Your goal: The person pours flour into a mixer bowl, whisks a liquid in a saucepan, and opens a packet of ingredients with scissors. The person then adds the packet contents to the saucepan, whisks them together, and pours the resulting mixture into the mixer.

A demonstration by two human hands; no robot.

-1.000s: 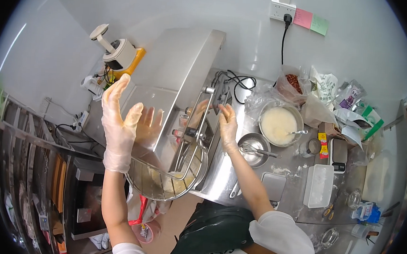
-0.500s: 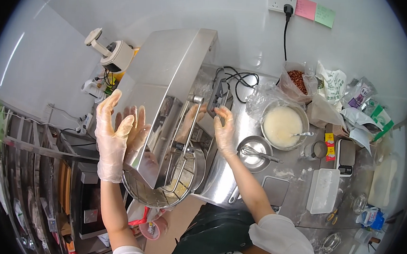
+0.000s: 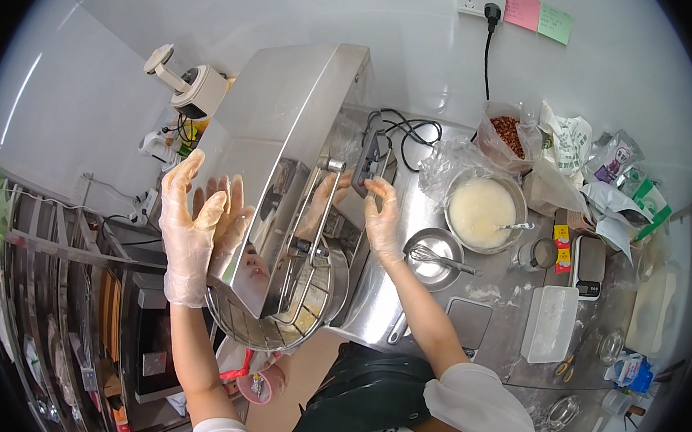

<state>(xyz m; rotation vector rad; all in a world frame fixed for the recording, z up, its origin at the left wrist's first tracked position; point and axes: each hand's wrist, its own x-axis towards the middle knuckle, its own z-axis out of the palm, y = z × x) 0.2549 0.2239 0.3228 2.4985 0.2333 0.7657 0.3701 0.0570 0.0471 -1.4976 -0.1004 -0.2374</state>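
A large stainless steel stand mixer point(image 3: 294, 92) stands before me, its wire guard point(image 3: 250, 330) over the bowl. Through the bars a pale yellow mixture point(image 3: 308, 303) shows in the bowl. My left hand point(image 3: 191, 233), in a clear glove, is raised at the left side of the mixer head, fingers apart and holding nothing. The polished metal mirrors it. My right hand point(image 3: 382, 222), also gloved, is at the mixer's dark control panel point(image 3: 368, 163), fingers curved and spread from the thumb. Its fingertips are at the panel's lower edge; whether they touch is unclear.
Right of the mixer are a metal bowl with a whisk point(image 3: 433, 258), a bowl of creamy white liquid point(image 3: 481, 212), a bag of reddish-brown pieces point(image 3: 509, 137), a white container point(image 3: 551, 325) and scales point(image 3: 588, 267). Shelving point(image 3: 74, 317) stands left; a pink bin point(image 3: 262, 385) is below.
The view has shifted very slightly. Both hands keep nearly the same places and poses, the left beside the mixer head and the right at the panel.
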